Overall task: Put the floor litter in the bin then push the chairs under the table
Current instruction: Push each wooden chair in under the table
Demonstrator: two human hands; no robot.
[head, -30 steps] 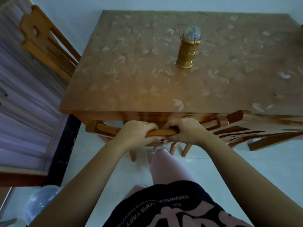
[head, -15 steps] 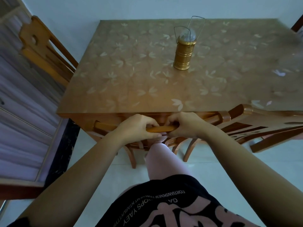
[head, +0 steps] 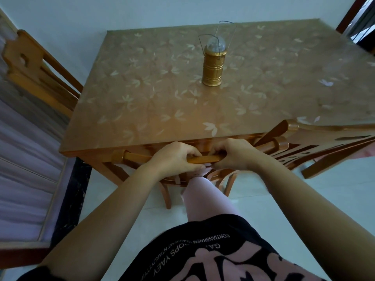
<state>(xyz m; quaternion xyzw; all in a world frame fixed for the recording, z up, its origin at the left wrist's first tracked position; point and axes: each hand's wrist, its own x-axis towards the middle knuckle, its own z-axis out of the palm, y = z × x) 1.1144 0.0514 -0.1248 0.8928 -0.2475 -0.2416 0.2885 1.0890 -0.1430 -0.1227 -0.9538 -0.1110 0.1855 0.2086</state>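
Observation:
A wooden chair (head: 138,157) stands at the near edge of the brown leaf-patterned table (head: 154,102), its seat mostly hidden under the tabletop and its top rail close against the table edge. My left hand (head: 174,157) and my right hand (head: 235,153) both grip that top rail side by side. A second wooden chair (head: 316,147) stands at the table's near right corner, its back angled outward. A third chair (head: 34,74) stands at the table's left side. No floor litter and no bin are in view.
A gold lantern (head: 213,65) stands on the table. A wood-framed bed or cabinet with pale fabric (head: 26,179) runs along the left. Pale tiled floor (head: 304,199) lies on my right. My leg is just behind the gripped chair.
The gripped chair has slid forward further under the table, so less of its seat and legs shows. My view has moved closer to the table. The bin at lower left has left the view.

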